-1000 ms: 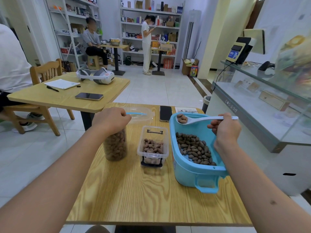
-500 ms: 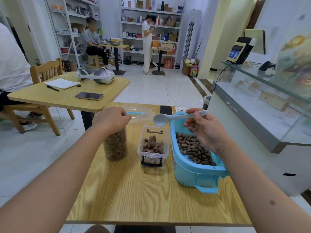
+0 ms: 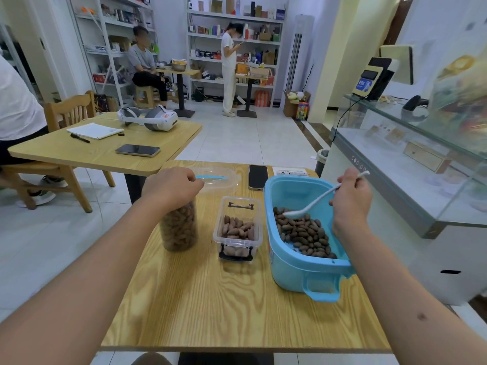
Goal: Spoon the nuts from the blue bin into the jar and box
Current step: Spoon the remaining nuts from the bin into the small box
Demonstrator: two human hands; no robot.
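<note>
White plastic is what your right hand (image 3: pixel 351 198) grasps: the thin handle of a spoon (image 3: pixel 313 202) pinched between curled fingers, the rounded bowl of the spoon dipped down onto the nuts (image 3: pixel 305 233) inside the blue bin (image 3: pixel 297 270). Your left hand (image 3: pixel 171 185) is cupped over the top of the jar (image 3: pixel 179 227), fingers curled around its rim, holding it.

That jar is a clear upright cylinder, packed nearly full with light brown nuts. Just beside it, between jar and bin, sits the box (image 3: pixel 238 230), a small clear plastic rectangle with rounded corners and black clip latches at its near and far ends; a shallow layer of oblong brown nuts lies in it. The bin is glossy light-blue plastic, oval, with a moulded loop handle on its near end, and the dark, ridged nuts cover the near part of its floor.

All three stand on your table (image 3: pixel 210 312), a pale wood-grain top with rounded far corners. Behind the jar lies a clear lid (image 3: pixel 218 177) with a blue strip across it. A dark phone (image 3: pixel 257 177) lies face up behind the box, and a white printed sheet (image 3: pixel 290 171) beside it carries text too small to read.

On the neighbouring table (image 3: pixel 79 154) rest a white headset (image 3: pixel 150 118), a notebook (image 3: pixel 95 130), a pen (image 3: pixel 79 138) and another phone (image 3: pixel 137 150). No brand or label is legible anywhere.
</note>
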